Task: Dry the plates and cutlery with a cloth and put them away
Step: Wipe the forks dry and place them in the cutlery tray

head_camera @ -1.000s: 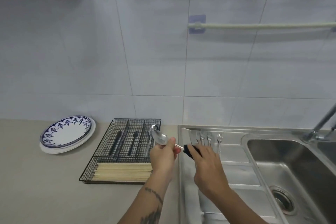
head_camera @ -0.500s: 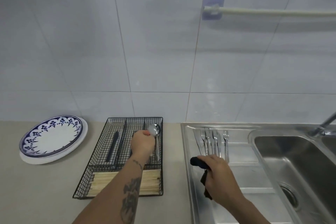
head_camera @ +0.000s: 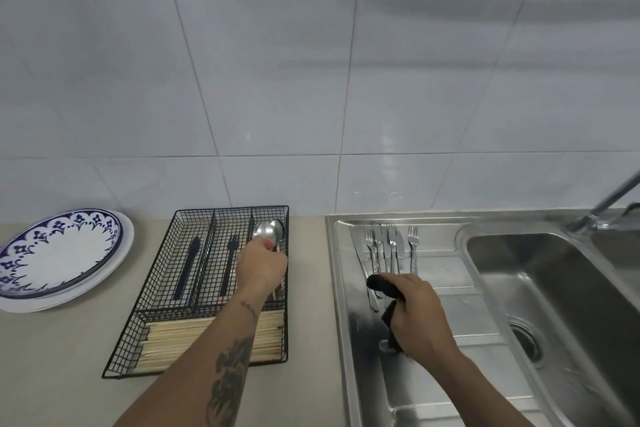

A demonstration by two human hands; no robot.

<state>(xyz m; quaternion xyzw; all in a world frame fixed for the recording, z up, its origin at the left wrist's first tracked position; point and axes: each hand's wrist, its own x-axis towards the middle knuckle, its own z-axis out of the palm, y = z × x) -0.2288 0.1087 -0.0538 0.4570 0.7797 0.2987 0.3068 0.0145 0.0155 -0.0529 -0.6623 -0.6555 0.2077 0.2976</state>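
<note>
Spoon (head_camera: 268, 231), shiny steel, gripped by left hand (head_camera: 260, 269) over wire tray (head_camera: 162, 295); right hand (head_camera: 417, 314) clutches dark cloth (head_camera: 381, 284).

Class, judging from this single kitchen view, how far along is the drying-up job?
Done: two plates stacked on the counter; dark cutlery in the wire tray. In hand: the left hand lowers a spoon into the tray's right compartment; the right hand grips the dark cloth. Left: forks on the drainboard.

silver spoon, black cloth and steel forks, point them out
silver spoon (head_camera: 268, 231), head view, on its bowl
black cloth (head_camera: 381, 282), head view, on the bunched upper end
steel forks (head_camera: 392, 246), head view, on one fork's neck
</note>
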